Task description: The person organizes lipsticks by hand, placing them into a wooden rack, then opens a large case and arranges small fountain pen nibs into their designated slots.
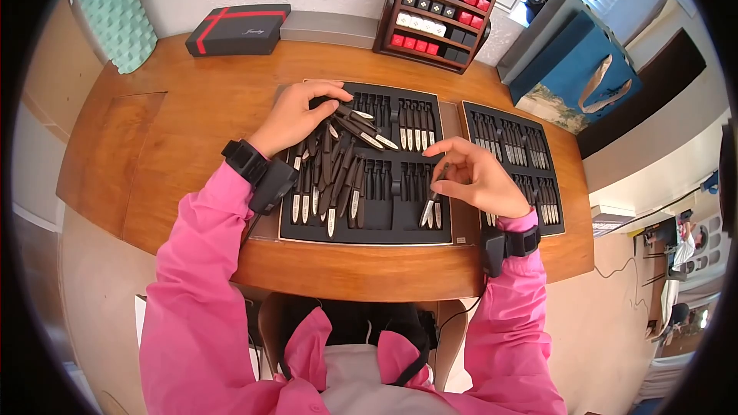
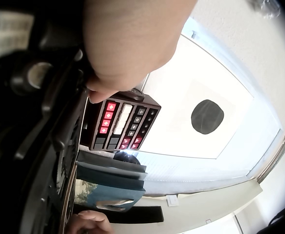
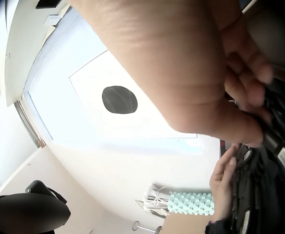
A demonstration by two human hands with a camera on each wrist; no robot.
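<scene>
My right hand (image 1: 480,180) pinches a slim dark stick-like piece (image 1: 428,210) with a pale end between thumb and fingers, its end pointing down at the lower right slots of a black slotted tray (image 1: 377,219). On that tray's left side lies a loose heap of similar dark pieces (image 1: 330,173) with pale labelled ends. My left hand (image 1: 296,111) is at the heap's upper end, its fingers extended over the topmost pieces. Upright rows of the same pieces (image 1: 415,127) fill the upper right slots. The right wrist view shows the left hand (image 3: 223,187) beyond the heap.
A second slotted tray (image 1: 515,170) with rows of pieces lies to the right. Behind stand a wooden rack (image 1: 390,11) of red, white and black pieces, a dark box (image 1: 238,31) with red ribbon, and a blue paper bag (image 1: 565,69). The wooden table (image 1: 369,273) ends just before my body.
</scene>
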